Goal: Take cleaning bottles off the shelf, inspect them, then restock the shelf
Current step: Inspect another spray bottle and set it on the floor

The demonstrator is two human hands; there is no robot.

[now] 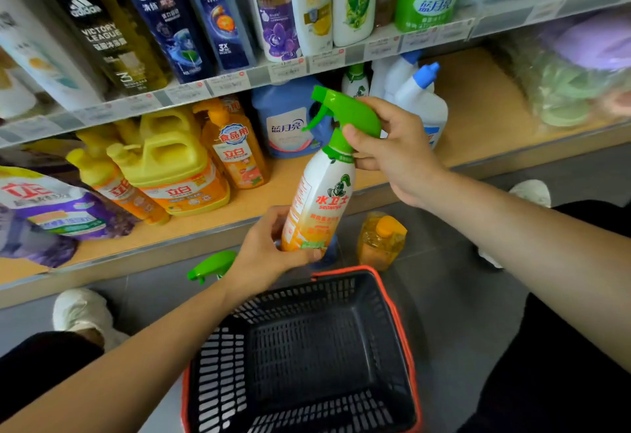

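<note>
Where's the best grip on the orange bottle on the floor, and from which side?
Wrap the orange bottle just under its cap, coming from above and the right. It seems to stand upright; the basket rim blocks the near side and the held spray bottle crowds its left.

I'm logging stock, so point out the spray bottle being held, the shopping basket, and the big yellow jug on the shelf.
spray bottle [321, 190], head view, white body below the neck.
shopping basket [307, 357], head view, bare inner floor.
yellow jug [170, 159], head view, yellow upper body.
</note>
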